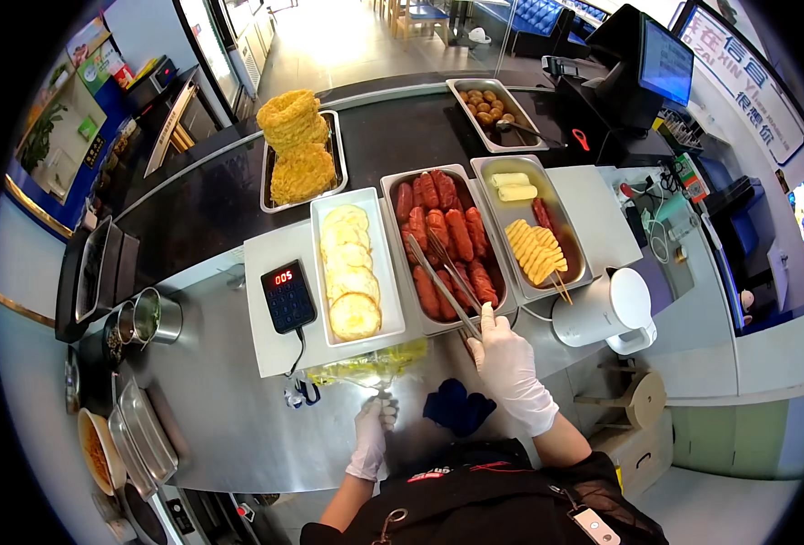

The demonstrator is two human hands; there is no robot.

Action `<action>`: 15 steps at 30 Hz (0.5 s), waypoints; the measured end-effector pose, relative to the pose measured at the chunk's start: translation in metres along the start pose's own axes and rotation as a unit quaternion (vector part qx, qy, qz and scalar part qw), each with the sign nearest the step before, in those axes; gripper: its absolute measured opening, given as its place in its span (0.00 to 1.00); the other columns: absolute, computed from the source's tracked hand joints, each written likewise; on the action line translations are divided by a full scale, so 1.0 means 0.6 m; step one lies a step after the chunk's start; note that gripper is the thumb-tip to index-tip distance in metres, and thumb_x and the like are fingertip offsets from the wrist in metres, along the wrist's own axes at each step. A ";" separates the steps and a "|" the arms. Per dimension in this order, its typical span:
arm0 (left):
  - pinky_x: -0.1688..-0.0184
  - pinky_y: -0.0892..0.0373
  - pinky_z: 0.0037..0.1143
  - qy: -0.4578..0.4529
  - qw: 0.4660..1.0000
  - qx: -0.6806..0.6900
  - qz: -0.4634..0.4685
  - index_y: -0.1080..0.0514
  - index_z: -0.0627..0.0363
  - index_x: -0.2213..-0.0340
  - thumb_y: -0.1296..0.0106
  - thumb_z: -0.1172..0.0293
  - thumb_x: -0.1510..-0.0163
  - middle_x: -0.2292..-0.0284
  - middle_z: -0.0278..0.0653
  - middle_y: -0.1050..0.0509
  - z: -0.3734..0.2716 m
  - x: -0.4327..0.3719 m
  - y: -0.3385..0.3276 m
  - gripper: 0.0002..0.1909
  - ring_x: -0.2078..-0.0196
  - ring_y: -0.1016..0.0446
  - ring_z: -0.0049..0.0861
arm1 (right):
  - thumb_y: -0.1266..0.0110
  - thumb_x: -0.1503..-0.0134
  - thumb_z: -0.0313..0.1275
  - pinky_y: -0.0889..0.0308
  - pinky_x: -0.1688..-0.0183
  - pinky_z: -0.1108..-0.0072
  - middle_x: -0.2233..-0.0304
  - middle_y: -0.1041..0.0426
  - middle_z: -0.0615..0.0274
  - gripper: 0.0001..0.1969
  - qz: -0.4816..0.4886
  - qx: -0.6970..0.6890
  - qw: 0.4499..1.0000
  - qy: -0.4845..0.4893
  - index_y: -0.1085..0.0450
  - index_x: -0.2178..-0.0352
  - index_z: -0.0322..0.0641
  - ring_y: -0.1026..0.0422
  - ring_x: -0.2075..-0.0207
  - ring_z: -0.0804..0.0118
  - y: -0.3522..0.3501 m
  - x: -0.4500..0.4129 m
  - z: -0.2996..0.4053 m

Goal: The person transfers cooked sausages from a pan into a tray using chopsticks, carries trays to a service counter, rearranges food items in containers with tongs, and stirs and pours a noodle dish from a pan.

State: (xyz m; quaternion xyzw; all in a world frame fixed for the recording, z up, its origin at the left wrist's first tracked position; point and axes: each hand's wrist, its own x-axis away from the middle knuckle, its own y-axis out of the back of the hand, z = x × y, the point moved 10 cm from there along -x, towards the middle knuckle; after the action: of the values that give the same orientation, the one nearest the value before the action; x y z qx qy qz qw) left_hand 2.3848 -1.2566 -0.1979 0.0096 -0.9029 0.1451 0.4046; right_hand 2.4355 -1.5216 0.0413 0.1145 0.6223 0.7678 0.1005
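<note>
In the head view, my right hand [509, 368], in a white glove, grips metal tongs [447, 287] by their near end. The tong arms are apart, and their tips reach over scored red sausages [436, 228] in a steel tray [390, 204]. My left hand [373, 430], gloved too, is low over the steel counter with its fingers curled. Just beyond it lies a clear and yellow plastic bag [368, 364]; whether the fingers pinch its edge I cannot tell. Between my hands rests a dark blue cloth [458, 407].
Left of the sausages, a white tray [394, 310] holds fried eggs. Another steel tray [582, 262] has skewered food. A white kettle [596, 310] stands at right, a keypad display [287, 296] at left. Behind are fried patties [300, 170] and a tray of brown eggs [487, 105].
</note>
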 end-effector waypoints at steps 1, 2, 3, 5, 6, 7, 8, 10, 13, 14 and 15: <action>0.82 0.41 0.15 0.001 1.000 0.002 0.003 0.30 0.65 0.65 0.59 0.67 0.40 0.78 0.35 0.29 0.002 0.001 -0.002 0.13 0.84 0.37 0.13 | 0.45 0.50 0.36 0.29 0.72 0.74 0.69 0.33 0.55 0.32 0.001 0.000 1.000 -0.003 0.44 0.48 0.28 0.26 0.72 0.59 -0.004 -0.002 -0.002; 0.82 0.41 0.15 0.003 1.000 0.000 0.004 0.30 0.65 0.65 0.59 0.67 0.40 0.78 0.35 0.29 0.004 0.001 -0.003 0.13 0.84 0.37 0.13 | 0.45 0.50 0.36 0.30 0.71 0.74 0.69 0.33 0.54 0.31 -0.011 -0.009 1.000 -0.006 0.44 0.48 0.29 0.26 0.72 0.58 -0.003 -0.005 -0.004; 0.82 0.41 0.15 0.005 1.000 -0.011 0.004 0.30 0.65 0.65 0.60 0.67 0.40 0.78 0.35 0.29 0.001 0.003 -0.006 0.13 0.84 0.37 0.13 | 0.45 0.49 0.36 0.30 0.71 0.74 0.69 0.32 0.54 0.31 -0.024 -0.019 0.999 -0.009 0.44 0.48 0.29 0.26 0.72 0.58 -0.001 -0.007 -0.005; 0.82 0.41 0.15 0.006 1.000 -0.024 0.005 0.30 0.65 0.65 0.60 0.68 0.40 0.78 0.35 0.28 0.000 0.004 -0.010 0.13 0.83 0.37 0.13 | 0.46 0.49 0.35 0.30 0.71 0.74 0.68 0.32 0.54 0.30 -0.031 -0.014 0.999 -0.008 0.43 0.48 0.30 0.26 0.72 0.58 -0.007 -0.009 -0.010; 0.82 0.40 0.15 0.009 1.000 -0.022 0.014 0.30 0.64 0.64 0.61 0.68 0.40 0.77 0.36 0.28 0.002 0.003 -0.012 0.13 0.83 0.36 0.13 | 0.46 0.49 0.35 0.30 0.71 0.74 0.68 0.32 0.54 0.30 -0.037 -0.010 0.999 -0.001 0.43 0.48 0.30 0.26 0.72 0.58 -0.007 -0.010 -0.008; 0.82 0.40 0.15 0.012 0.999 -0.020 0.024 0.30 0.64 0.64 0.61 0.68 0.40 0.77 0.36 0.28 0.003 0.002 -0.013 0.13 0.83 0.36 0.14 | 0.46 0.49 0.35 0.30 0.71 0.74 0.68 0.32 0.54 0.30 -0.038 -0.011 0.999 0.000 0.43 0.48 0.30 0.26 0.72 0.58 -0.004 -0.008 -0.008; 0.82 0.40 0.15 0.011 0.999 -0.020 0.023 0.30 0.64 0.64 0.61 0.68 0.40 0.77 0.36 0.28 0.003 0.001 -0.012 0.13 0.83 0.36 0.14 | 0.46 0.49 0.35 0.30 0.70 0.73 0.68 0.32 0.54 0.29 -0.030 -0.019 0.999 -0.004 0.42 0.48 0.30 0.27 0.72 0.58 -0.002 -0.003 -0.010; 0.82 0.40 0.15 0.006 1.000 -0.028 0.004 0.30 0.64 0.64 0.61 0.68 0.40 0.77 0.36 0.28 0.003 -0.001 -0.005 0.13 0.83 0.36 0.14 | 0.46 0.49 0.35 0.30 0.70 0.73 0.68 0.33 0.54 0.29 -0.020 -0.026 0.999 -0.007 0.42 0.48 0.31 0.27 0.72 0.57 0.001 0.007 -0.015; 0.82 0.40 0.15 0.004 1.000 -0.025 0.010 0.30 0.64 0.64 0.60 0.67 0.40 0.77 0.37 0.28 0.003 -0.004 -0.005 0.13 0.83 0.36 0.14 | 0.46 0.49 0.35 0.30 0.70 0.72 0.69 0.33 0.54 0.28 -0.014 -0.037 0.999 -0.009 0.42 0.48 0.32 0.27 0.72 0.57 0.000 0.018 -0.021; 0.82 0.40 0.15 0.006 1.000 -0.026 0.011 0.30 0.64 0.64 0.60 0.67 0.40 0.77 0.37 0.28 0.004 -0.005 -0.006 0.13 0.83 0.36 0.14 | 0.46 0.49 0.35 0.30 0.70 0.72 0.68 0.33 0.54 0.29 -0.015 -0.036 0.999 -0.008 0.42 0.48 0.32 0.27 0.72 0.57 0.000 0.019 -0.022; 0.82 0.40 0.15 0.007 0.999 -0.030 0.011 0.30 0.64 0.64 0.60 0.67 0.40 0.77 0.37 0.28 0.002 -0.004 -0.007 0.13 0.83 0.36 0.14 | 0.46 0.49 0.35 0.30 0.70 0.72 0.68 0.34 0.54 0.29 -0.018 -0.037 0.999 -0.006 0.43 0.47 0.32 0.27 0.72 0.56 0.001 0.019 -0.023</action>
State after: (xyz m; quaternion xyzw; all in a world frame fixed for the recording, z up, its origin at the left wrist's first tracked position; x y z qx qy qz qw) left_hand 2.3860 -1.2615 -0.1994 -0.0133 -0.9041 0.1227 0.4091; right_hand 2.4204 -1.5312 0.0396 0.1042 0.5951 0.7874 0.1220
